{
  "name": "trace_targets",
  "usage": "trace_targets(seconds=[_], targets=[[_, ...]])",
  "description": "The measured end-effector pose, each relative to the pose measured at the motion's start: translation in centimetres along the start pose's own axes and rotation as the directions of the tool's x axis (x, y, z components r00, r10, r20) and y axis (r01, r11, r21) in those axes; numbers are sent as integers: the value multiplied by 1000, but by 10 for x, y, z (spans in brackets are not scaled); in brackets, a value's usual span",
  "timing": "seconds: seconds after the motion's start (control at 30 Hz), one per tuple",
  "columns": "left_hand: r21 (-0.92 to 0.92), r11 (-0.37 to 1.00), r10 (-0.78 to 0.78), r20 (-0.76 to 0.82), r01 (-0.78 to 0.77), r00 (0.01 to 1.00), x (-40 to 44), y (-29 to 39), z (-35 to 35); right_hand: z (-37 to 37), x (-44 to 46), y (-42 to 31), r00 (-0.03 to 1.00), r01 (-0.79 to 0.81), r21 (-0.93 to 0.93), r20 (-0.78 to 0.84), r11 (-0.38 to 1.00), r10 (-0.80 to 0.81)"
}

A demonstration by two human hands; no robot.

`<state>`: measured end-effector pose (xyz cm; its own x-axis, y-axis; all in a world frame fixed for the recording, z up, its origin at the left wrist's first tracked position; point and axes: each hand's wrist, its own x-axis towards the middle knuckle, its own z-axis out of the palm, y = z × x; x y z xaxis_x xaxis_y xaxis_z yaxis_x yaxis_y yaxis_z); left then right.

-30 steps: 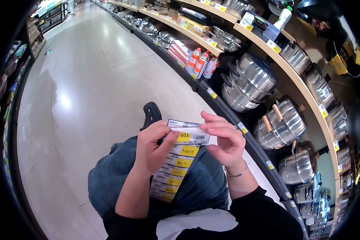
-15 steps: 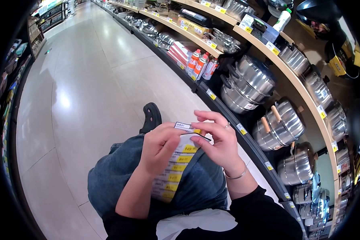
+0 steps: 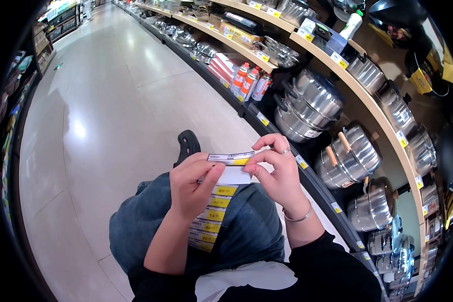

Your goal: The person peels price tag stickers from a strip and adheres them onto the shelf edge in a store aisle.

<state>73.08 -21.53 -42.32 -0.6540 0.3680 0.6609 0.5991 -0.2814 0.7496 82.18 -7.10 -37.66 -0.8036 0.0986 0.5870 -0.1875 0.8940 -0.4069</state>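
Note:
A long strip of yellow-and-white price labels [image 3: 210,215] hangs down over my jeans, its lower part lying on my lap. At its top, one printed label [image 3: 231,159] is stretched level, with a plain white piece [image 3: 235,174] showing just below it. My left hand [image 3: 192,181] is closed and pinches the left end of this top part between thumb and fingers. On the right end, thumb and index finger of my right hand [image 3: 276,173] pinch the edge, while the other fingers are curled above.
Shelves on the right hold steel steamer pots [image 3: 312,103], orange-and-white gas cans [image 3: 248,84] and other cookware, with price tags along the shelf edge [image 3: 269,123]. A tiled aisle floor [image 3: 105,116] runs ahead on the left. My black shoe [image 3: 187,145] is in front.
The top label has been pulled flat and turned level between my hands, and the white piece below it now shows. The view has shifted slightly.

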Motion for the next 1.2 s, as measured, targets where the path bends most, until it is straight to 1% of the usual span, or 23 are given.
trace_targets(seconds=[0.03,0.13,0.2,0.23,0.37,0.43,0.47,0.53,0.57,0.67,0.7,0.73,0.77,0.8,0.87,0.9,0.93,0.97,1.0,1.03,1.07,1.13,1.2], targets=[[-5,998,56,7,-56,998,1,-1,1,0,0,2,1000,0,-1,-1,1000,0],[-70,997,32,56,-28,998,3,-6,-3,-3,1,4,999,-53,49,-4,997,54],[-81,997,-11,51,15,999,1,-10,-6,-6,2,3,966,-257,294,73,921,247],[-93,994,-54,46,59,997,1,-12,-8,-5,1,13,985,-167,273,97,947,146],[-80,995,-53,87,60,995,1,-11,-7,4,-6,25,975,-205,277,143,939,171],[-270,959,-80,51,91,995,0,-12,-4,9,-8,31,906,-416,579,200,701,373],[-269,959,-80,52,91,995,1,-11,-3,10,-9,31,906,-416,579,199,701,373],[-156,986,-52,86,65,995,2,-10,-2,14,-11,31,914,-396,665,216,633,344],[-156,986,-54,87,67,995,2,-10,-1,17,-12,31,913,-397,665,217,632,346],[-99,993,-60,56,66,997,1,-8,-1,20,-12,23,921,-380,629,190,678,340],[-9,1000,-13,57,13,998,3,-5,-1,17,-10,16,965,-231,478,3,847,261],[81,996,34,61,-39,998,3,-3,-1,12,-8,6,978,-87,275,-161,957,136],[80,996,32,61,-37,998,3,-4,0,3,-6,-5,990,-31,199,-129,980,58],[78,994,73,86,-80,994,2,-5,1,0,-5,-12,990,-35,198,-127,979,62],[69,990,113,118,-122,987,1,-4,2,1,-4,-21,997,62,-22,-50,998,-63],[63,994,81,128,-89,988,1,-3,2,4,-3,-11,986,156,-18,-51,988,-156],[58,997,48,137,-57,989,1,-2,1,6,-5,-4,987,154,-19,-51,988,-154],[58,997,48,135,-56,990,1,-3,-1,8,-7,2,995,-86,264,-21,961,94],[-16,1000,-19,123,22,992,1,-6,-2,8,-7,5,945,-312,511,79,801,317],[-89,991,-88,116,99,989,1,-7,-3,3,-3,-3,879,-456,677,242,577,411],[-87,991,-91,113,101,989,0,-9,-4,4,-4,-3,879,-458,677,246,576,409],[-324,885,-263,243,334,934,-1,-11,-5,6,-8,-1,863,-499,689,339,526,375],[-287,905,-237,274,314,932,1,-9,-4,8,-8,-2,837,-542,665,372,514,402]])
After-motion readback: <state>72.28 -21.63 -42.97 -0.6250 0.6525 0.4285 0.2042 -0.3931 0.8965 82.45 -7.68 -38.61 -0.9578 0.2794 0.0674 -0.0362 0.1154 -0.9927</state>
